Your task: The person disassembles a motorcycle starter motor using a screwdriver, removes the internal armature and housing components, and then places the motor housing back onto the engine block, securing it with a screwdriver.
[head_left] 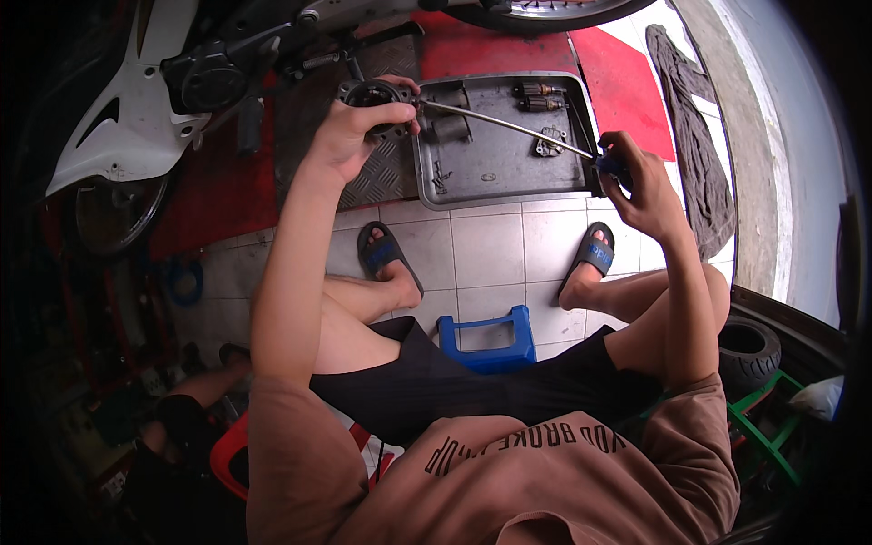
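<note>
My left hand (352, 133) grips a dark round metal part (372, 93) with flanged bolt holes over the tray's left edge. My right hand (641, 186) is closed on the dark blue handle of a long screwdriver (505, 124), whose shaft reaches across to the side of the metal part. Beneath, a grey metal tray (495, 184) holds a cylindrical part (452, 123), two small dark cylindrical pieces (536, 98), a small cast piece (550, 143) and some small bits.
A white motorbike (118, 127) stands at upper left over a red and checker-plate platform (618, 82). A grey cloth (695, 163) lies at right. A blue plastic stool (490, 354) is between my legs, a tyre (745, 345) at lower right. Another person's leg (209, 381) shows at lower left.
</note>
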The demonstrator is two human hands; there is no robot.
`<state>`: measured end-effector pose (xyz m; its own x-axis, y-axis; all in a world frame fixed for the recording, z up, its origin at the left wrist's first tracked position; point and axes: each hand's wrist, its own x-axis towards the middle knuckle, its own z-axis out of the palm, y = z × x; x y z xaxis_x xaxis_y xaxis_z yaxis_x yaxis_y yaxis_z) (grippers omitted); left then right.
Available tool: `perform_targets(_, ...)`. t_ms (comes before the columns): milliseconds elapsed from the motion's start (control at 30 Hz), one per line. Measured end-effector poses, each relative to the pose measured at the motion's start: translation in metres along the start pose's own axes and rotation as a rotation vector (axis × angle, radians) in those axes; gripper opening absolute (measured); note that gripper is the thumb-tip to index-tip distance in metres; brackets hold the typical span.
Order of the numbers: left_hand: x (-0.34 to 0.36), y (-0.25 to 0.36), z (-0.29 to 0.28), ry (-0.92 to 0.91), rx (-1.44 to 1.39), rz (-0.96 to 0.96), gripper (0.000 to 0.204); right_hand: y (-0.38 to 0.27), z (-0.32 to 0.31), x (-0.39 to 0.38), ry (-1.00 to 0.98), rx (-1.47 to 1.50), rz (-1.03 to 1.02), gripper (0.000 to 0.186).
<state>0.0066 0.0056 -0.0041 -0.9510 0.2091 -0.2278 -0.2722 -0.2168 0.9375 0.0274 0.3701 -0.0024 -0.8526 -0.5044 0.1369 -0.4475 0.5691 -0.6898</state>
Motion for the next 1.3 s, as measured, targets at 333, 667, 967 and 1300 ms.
perform_targets(333, 0.001, -0.001, 0.001, -0.007, 0.009, 0.0, 0.038, 0.009, 0.001, -0.006, 0.057, -0.188, 0.139, 0.027)
perform_targets(667, 0.001, -0.001, -0.001, -0.028, 0.027, 0.0, 0.036, 0.019, 0.0, -0.005, 0.033, -0.17, -0.045, 0.026)
perform_targets(967, -0.001, -0.002, 0.003, -0.049, 0.019, 0.006, 0.038, 0.001, -0.006, 0.0, 0.046, -0.062, 0.025, 0.027)
perform_targets(1300, 0.003, -0.006, 0.005, -0.023, 0.002, -0.008, 0.04, 0.011, -0.003, -0.002, 0.038, -0.139, 0.044, 0.023)
